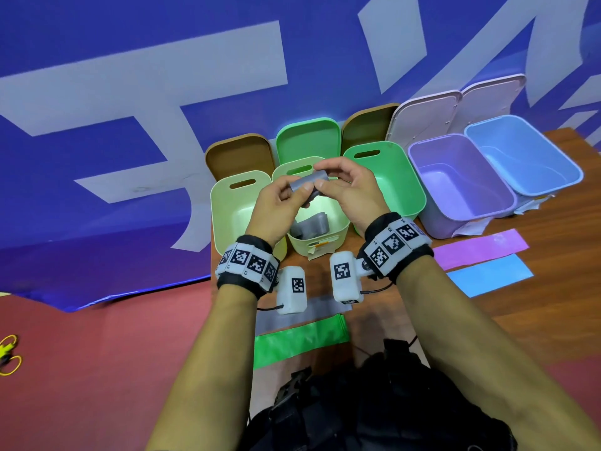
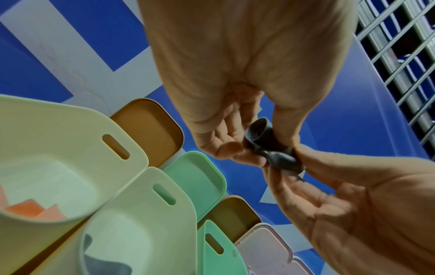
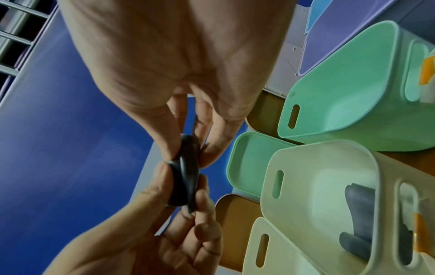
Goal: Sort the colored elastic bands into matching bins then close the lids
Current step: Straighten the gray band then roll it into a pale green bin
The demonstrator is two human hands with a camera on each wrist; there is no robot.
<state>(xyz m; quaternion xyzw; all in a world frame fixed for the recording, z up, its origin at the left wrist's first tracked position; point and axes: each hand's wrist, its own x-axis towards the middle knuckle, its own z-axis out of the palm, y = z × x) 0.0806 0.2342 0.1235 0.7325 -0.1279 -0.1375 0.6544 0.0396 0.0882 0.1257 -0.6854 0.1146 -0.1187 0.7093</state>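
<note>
I see both hands raised over the middle pale bin [image 1: 338,222], working one grey band [image 1: 305,183] between them. My left hand [image 1: 276,203] pinches its near end, thumb on top and fingertips [image 2: 231,148] curled beneath; the right hand [image 1: 349,190] pinches the other end between thumb and fingers [image 3: 212,147]. In the left wrist view the band is rolled into a small coil, sitting just at the fingertips, not in either palm. Another grey band [image 1: 309,225] lies in the bin below. On the table [image 1: 553,304] lie a green band [image 1: 299,340], a purple band [image 1: 478,249] and a blue band [image 1: 487,275].
</note>
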